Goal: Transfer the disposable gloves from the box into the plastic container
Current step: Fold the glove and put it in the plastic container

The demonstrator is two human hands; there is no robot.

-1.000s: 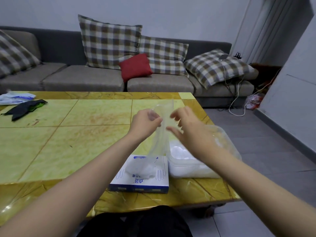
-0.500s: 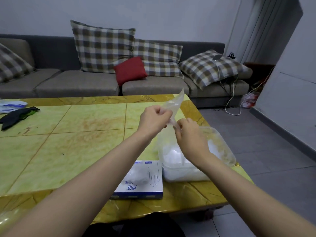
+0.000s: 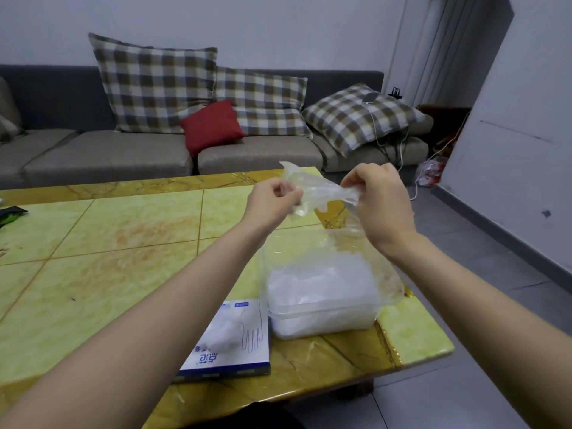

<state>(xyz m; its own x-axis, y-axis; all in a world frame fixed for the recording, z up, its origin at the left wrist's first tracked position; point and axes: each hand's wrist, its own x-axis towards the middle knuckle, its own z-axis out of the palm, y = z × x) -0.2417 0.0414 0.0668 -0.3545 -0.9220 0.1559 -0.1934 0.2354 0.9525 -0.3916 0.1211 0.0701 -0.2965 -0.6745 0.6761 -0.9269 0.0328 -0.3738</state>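
Hands pinch opposite ends of one clear glove [image 3: 322,191], left hand [image 3: 275,200] and right hand [image 3: 381,203] apart, mid-transfer above the plastic container [image 3: 322,311] at two o'clock from the box [image 3: 230,351]; next, I judge, lower it inside.

Grey sofa [image 3: 108,150] holds plaid cushions [image 3: 154,88] and a red cushion [image 3: 212,126]; possibly a phone [image 3: 370,97] on one.

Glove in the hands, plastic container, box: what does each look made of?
Glove: thin clear plastic film, likely polyethylene; it crumples softly and the table shows through it. Container: stiffer translucent plastic, glossy, with a moulded rim. Box: printed cardboard, white and blue, matte, with sharp folded edges.
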